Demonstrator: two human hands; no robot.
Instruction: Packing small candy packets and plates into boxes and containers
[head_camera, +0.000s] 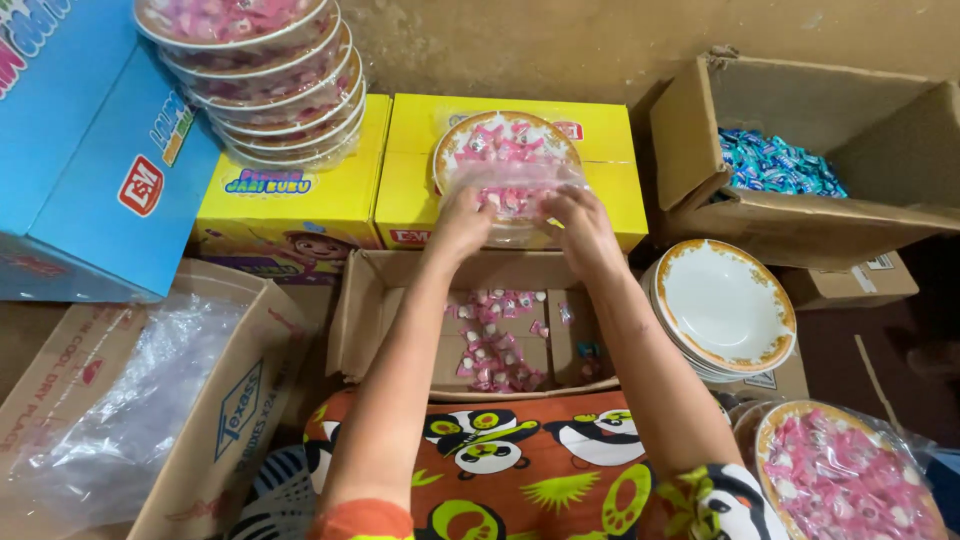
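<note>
Spillage is the biggest risk I judge here: my left hand (462, 222) and right hand (585, 228) both pinch the clear plastic bag (520, 185) drawn over a plate of pink sweets (500, 150), fingers closed on the film at its near edge. That plate sits on the right yellow box (600, 165), straddling its lid, and if I tug unevenly it could tip or slide, spilling sweets into the open carton (375, 300) below my wrists. The thin film could also tear under my fingertips.

Largest of the packages is the blue box (90, 180) at far left, with a small red-and-white label on its slanted face. Next, the open brown carton (880, 130) at upper right holds blue-wrapped sweets (775, 165). The left yellow box (290, 215) bears a cartoon picture and colourful lettering, and carries a leaning stack of wrapped plates (265, 80) that could topple. A brown carton (225, 420) at lower left, printed in blue, holds loose clear plastic. Empty white plates with gold rims (725, 305) are stacked right of my forearm, and one bagged plate (840, 475) lies at lower right.
</note>
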